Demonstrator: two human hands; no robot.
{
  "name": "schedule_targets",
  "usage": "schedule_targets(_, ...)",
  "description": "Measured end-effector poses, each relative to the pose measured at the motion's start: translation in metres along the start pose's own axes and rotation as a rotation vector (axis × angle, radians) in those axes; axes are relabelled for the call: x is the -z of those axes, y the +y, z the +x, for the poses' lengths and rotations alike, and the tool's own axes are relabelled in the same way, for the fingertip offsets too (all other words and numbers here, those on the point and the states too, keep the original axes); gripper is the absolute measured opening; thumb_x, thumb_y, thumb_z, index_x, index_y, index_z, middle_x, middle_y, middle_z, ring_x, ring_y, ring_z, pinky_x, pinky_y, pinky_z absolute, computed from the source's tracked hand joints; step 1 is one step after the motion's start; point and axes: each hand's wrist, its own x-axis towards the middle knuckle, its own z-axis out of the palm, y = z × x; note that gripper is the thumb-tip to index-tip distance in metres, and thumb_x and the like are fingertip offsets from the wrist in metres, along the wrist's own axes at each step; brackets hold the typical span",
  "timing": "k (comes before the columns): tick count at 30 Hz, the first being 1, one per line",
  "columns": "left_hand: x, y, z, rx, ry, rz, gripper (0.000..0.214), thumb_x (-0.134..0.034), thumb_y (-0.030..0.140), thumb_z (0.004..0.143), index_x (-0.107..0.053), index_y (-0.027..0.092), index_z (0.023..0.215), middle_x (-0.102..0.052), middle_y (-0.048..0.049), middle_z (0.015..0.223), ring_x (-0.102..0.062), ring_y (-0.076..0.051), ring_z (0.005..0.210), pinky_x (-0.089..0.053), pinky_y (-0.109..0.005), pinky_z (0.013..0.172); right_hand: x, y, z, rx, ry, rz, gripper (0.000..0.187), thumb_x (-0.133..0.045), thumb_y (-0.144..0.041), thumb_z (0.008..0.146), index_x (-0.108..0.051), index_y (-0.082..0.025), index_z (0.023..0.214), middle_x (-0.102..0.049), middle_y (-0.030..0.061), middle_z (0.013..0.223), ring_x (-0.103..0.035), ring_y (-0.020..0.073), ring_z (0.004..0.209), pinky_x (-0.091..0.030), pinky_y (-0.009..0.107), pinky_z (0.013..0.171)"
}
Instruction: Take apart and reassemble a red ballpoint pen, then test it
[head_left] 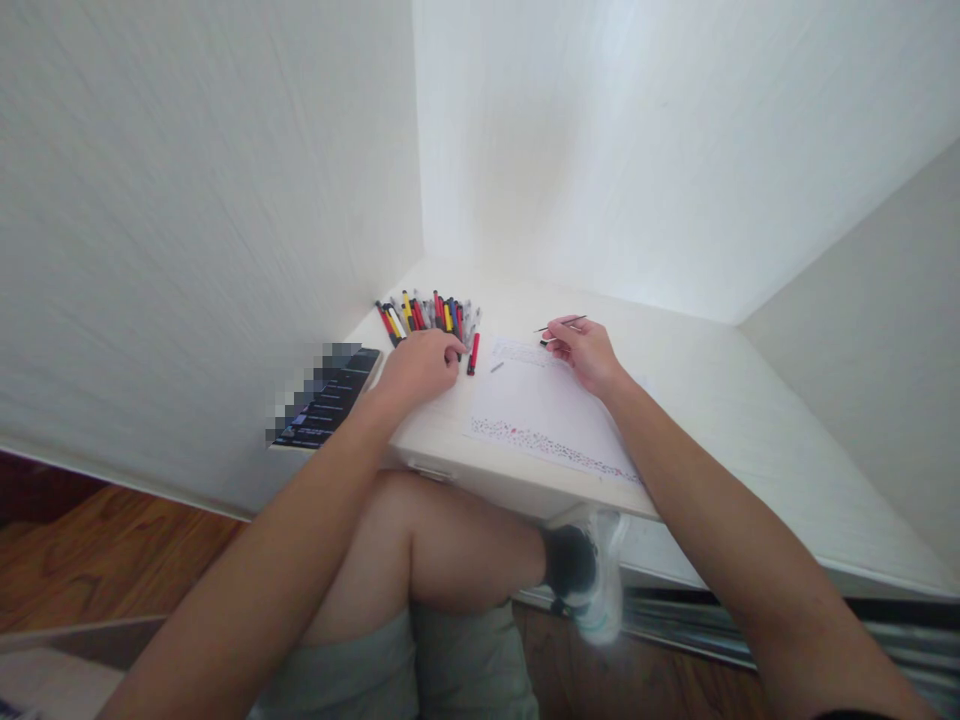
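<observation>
My right hand (581, 350) is closed in a pinch on a thin dark pen refill (574, 320), held above the far right part of a white sheet of paper (555, 405). A small black piece (544, 344) shows by its lower fingertips. My left hand (424, 362) lies palm down at the near edge of a pile of pens (420, 312), fingers bent and slightly apart; nothing shows in them, though their undersides are hidden. Just right of it, a red pen barrel (473, 354) with dark ends lies on the white desk. On the sheet is a small grey pen part (497, 367).
Small dark and red marks or bits line the sheet's near edge. A dark-screened device (330, 400), partly pixelated, lies left of my left forearm. White walls close in the desk (697, 400) at the left and back. My crossed leg (465, 545) is below its front edge.
</observation>
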Motion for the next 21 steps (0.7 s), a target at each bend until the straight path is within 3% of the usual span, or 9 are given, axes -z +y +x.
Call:
schedule_targets(3,-0.007,0.005,-0.001,0.013,0.036,0.034,0.022,-0.064,0.036,0.088,-0.078,0.025,0.1,-0.075,-0.0045,0.102,-0.067,-0.025,0.094,-0.055,-0.037,0.082,0.0,0.005,0.003,0.088,-0.007,-0.127,0.019,-0.076,-0.03,0.079,-0.069,-0.014,0.085,-0.073,0.0093,0.083,-0.062,0.0137,0.064,-0.048,0.03,0.061)
schedule_targets(7,-0.018,0.022,0.0,0.03,0.064,0.201,0.036,-0.058,0.051,0.093,-0.076,0.02,0.095,-0.073,-0.0126,0.093,-0.068,-0.029,0.084,-0.056,-0.04,0.073,-0.002,0.007,0.001,0.206,-0.123,-0.31,0.027,-0.07,-0.04,0.086,-0.072,-0.015,0.096,-0.076,0.0099,0.086,-0.064,0.0148,0.064,-0.048,0.032,0.063)
schedule_targets(12,-0.019,0.036,-0.002,0.038,0.02,0.291,0.029,-0.055,0.036,0.095,-0.075,0.015,0.095,-0.071,-0.0174,0.091,-0.069,-0.033,0.083,-0.057,-0.045,0.074,-0.005,0.006,-0.004,0.235,-0.213,-0.359,0.029,-0.061,-0.04,0.091,-0.072,-0.017,0.106,-0.077,0.0097,0.097,-0.069,0.0155,0.071,-0.051,0.032,0.066)
schedule_targets(16,-0.018,0.038,-0.001,0.074,-0.015,0.292,0.024,-0.053,0.022,0.089,-0.075,0.013,0.095,-0.071,-0.0193,0.092,-0.069,-0.034,0.085,-0.057,-0.046,0.076,-0.006,0.003,-0.006,0.253,-0.184,-0.37,0.028,-0.061,-0.041,0.092,-0.071,-0.017,0.104,-0.077,0.0097,0.099,-0.068,0.015,0.072,-0.051,0.031,0.065)
schedule_targets(21,-0.022,0.038,0.0,0.074,-0.017,0.292,0.027,-0.053,0.017,0.085,-0.074,0.01,0.099,-0.071,-0.0209,0.095,-0.069,-0.035,0.088,-0.057,-0.047,0.075,-0.004,0.002,-0.004,0.285,-0.15,-0.352,0.026,-0.062,-0.04,0.092,-0.072,-0.017,0.1,-0.076,0.0092,0.097,-0.067,0.0147,0.071,-0.05,0.031,0.063)
